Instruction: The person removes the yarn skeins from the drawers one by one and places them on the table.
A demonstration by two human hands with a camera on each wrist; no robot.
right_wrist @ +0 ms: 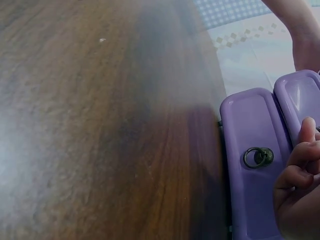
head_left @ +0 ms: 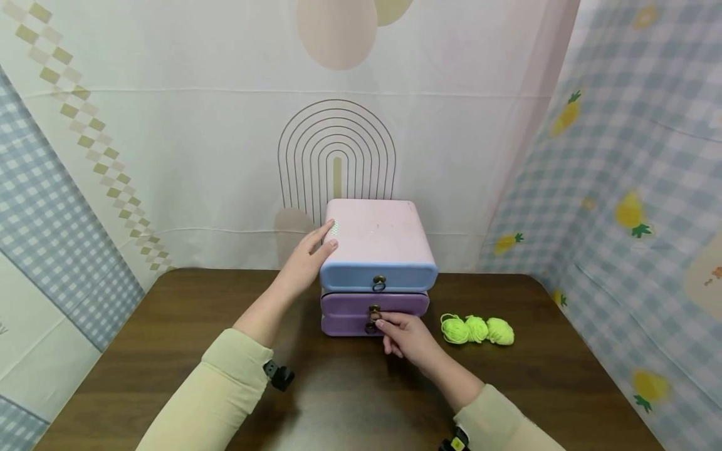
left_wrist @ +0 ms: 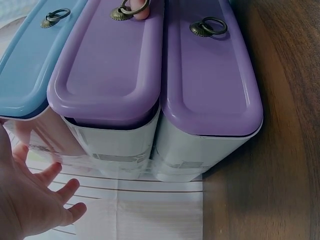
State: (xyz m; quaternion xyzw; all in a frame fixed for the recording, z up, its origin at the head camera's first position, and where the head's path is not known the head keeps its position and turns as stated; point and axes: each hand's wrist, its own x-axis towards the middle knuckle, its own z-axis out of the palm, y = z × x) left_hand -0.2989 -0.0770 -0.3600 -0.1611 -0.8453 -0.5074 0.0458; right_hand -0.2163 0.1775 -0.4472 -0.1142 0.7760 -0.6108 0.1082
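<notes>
A small cabinet with a pink top stands at the back of the table. Its front has a blue drawer above two purple ones. The middle purple drawer juts out slightly, with a dark gap behind its front edge. The bottom purple drawer sits flush and bears its own metal ring pull. My right hand pinches the ring pull of the middle drawer between thumb and finger. Against the cabinet's upper left side rests my left hand, its fingers spread.
Several bright green yarn balls lie in a row on the brown table, right of the cabinet. A patterned cloth hangs behind, and a checked cloth hangs along the right side.
</notes>
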